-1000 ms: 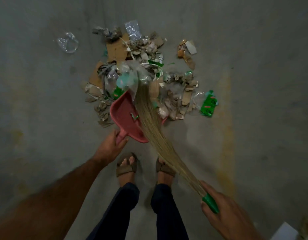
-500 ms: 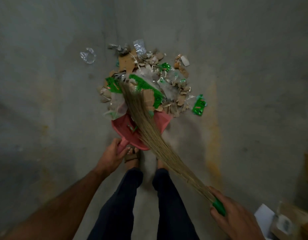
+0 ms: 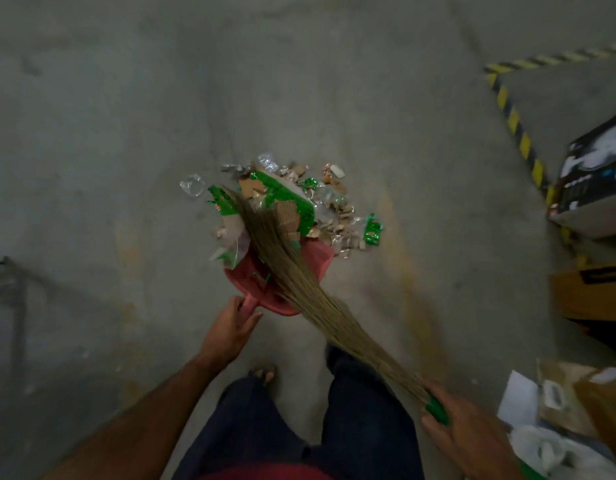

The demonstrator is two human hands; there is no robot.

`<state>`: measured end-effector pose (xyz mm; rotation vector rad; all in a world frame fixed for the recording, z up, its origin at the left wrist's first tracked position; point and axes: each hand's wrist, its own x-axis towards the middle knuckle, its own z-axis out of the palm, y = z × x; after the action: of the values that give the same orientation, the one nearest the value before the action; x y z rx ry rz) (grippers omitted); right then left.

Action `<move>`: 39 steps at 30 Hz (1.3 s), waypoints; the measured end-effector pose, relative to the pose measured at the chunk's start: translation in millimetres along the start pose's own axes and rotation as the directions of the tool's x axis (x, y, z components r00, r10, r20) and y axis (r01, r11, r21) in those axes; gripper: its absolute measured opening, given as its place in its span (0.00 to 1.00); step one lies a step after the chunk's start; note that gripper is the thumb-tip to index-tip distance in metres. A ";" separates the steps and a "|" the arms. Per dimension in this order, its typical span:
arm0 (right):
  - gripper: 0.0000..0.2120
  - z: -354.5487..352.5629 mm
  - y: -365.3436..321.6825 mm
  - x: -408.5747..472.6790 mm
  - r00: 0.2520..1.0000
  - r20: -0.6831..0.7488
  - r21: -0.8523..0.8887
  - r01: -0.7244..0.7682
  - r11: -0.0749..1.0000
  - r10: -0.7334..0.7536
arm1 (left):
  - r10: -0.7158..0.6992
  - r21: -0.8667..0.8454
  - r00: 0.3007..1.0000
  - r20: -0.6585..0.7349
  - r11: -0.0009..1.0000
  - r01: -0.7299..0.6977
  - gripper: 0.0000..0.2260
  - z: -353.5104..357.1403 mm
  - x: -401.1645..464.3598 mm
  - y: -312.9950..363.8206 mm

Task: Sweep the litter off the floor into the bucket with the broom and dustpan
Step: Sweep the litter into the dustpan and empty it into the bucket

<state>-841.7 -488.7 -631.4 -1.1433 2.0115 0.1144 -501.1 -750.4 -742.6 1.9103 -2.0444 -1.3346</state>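
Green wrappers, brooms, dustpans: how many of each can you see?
Green wrappers: 4, a big one, one left of the broom tip, a small one at the back and one off to the right
Brooms: 1, held by the right hand
Dustpans: 1, held by the left hand
Total: 6

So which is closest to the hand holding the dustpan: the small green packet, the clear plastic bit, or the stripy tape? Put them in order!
From the left hand:
1. Clear plastic bit, at the pile's left edge.
2. Small green packet, at the pile's right edge.
3. Stripy tape, far right.
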 end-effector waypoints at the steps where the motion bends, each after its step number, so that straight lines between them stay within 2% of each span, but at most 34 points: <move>1: 0.29 9.3 -10.1 -15.9 0.999 -0.037 0.014 -0.001 1.000 0.002 | 0.025 0.003 1.000 0.006 1.000 -0.025 0.13 -8.6 -6.4 -2.7; 12: 0.29 118.5 -125.9 -187.9 0.935 -0.251 0.207 -0.200 0.958 0.249 | 0.311 0.075 0.949 0.056 0.946 -0.314 0.10 -109.7 -85.4 -22.1; 17: 0.29 171.4 -151.8 -252.9 0.891 -0.323 0.300 -0.222 0.928 0.318 | 0.429 0.107 0.893 0.134 0.890 -0.443 0.14 -124.0 -114.4 -15.8; 20: 0.30 202.3 -158.1 -286.5 0.845 -0.364 0.316 -0.285 0.905 0.393 | 0.476 0.134 0.860 0.184 0.855 -0.501 0.12 -116.6 -129.6 -13.7; 27: 0.28 300.3 -178.3 -375.2 0.706 -0.419 0.398 -0.421 0.815 0.570 | 0.617 0.149 0.712 0.335 0.712 -0.686 0.11 -76.5 -187.4 -13.2; 31: 0.30 376.1 -196.8 -440.2 0.652 -0.373 0.504 -0.455 0.734 0.660 | 0.653 0.154 0.603 0.458 0.610 -0.777 0.10 -44.4 -241.9 -24.3; 37: 0.30 499.0 -248.5 -548.4 0.480 -0.315 0.618 -0.551 0.561 0.819 | 0.622 0.120 0.444 0.645 0.492 -0.863 0.11 5.8 -354.2 -56.9; 39: 0.30 539.0 -269.5 -582.1 0.395 -0.297 0.645 -0.589 0.487 0.870 | 0.595 0.100 0.378 0.710 0.446 -0.889 0.11 24.5 -393.0 -70.5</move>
<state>-159.4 -15.1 -521.4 0.2103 2.8055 -0.2923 -364.4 -401.7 -602.2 0.1890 -3.1687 -1.2374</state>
